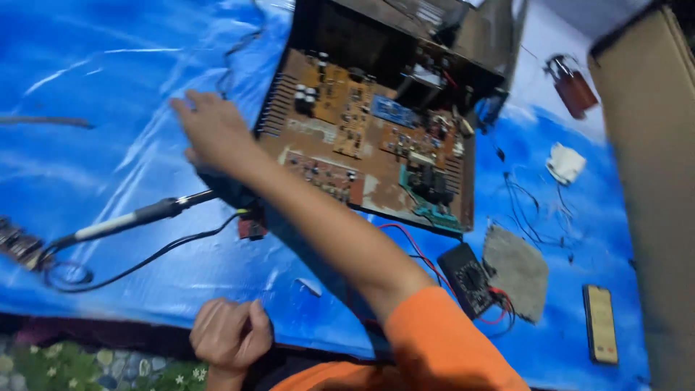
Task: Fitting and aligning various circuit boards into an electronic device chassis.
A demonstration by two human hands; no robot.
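Starting at the far left, a soldering iron lies on the blue plastic sheet, its black cable looping back toward the left edge and its tip pointing toward the open chassis. Your left hand rests at the near edge of the sheet, curled into a loose fist and holding nothing that shows. Your right hand, on an arm in an orange sleeve that crosses the view, is spread open with fingers extended, lying at the front left corner of the opened electronic chassis; whether it presses the metal edge or only hovers, you cannot tell through the blur. That chassis sits in the middle of the sheet, its brown circuit boards exposed. Near its front right corner a black multimeter lies with red and black leads, touching a grey cloth. Farther right lies a dark phone, and a cardboard box stands at the edge.
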